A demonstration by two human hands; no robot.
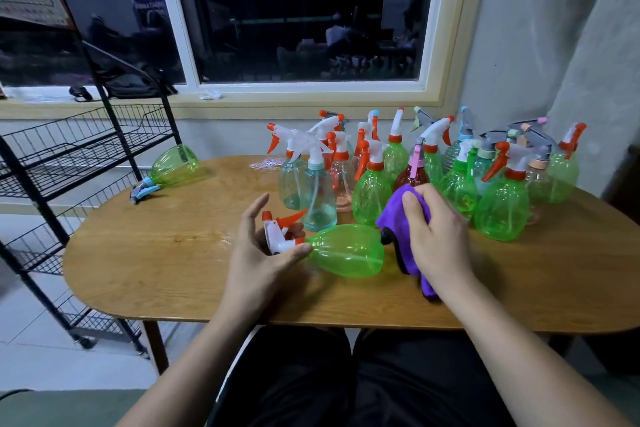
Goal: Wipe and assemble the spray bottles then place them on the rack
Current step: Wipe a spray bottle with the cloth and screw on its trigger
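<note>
2 hands: left (263,251) around empty green bottle (349,250) neck, right (436,239) around purple cloth (391,215).

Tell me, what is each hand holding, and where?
The left hand grips the green bottle at its neck and white sprayer. The right hand clutches a purple cloth by its bunched top.

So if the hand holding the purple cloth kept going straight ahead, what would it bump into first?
Probably the dark red bottle, standing just beyond the right hand and its purple cloth. The standing green bottle beside it is close too, and depth is hard to judge.
</note>
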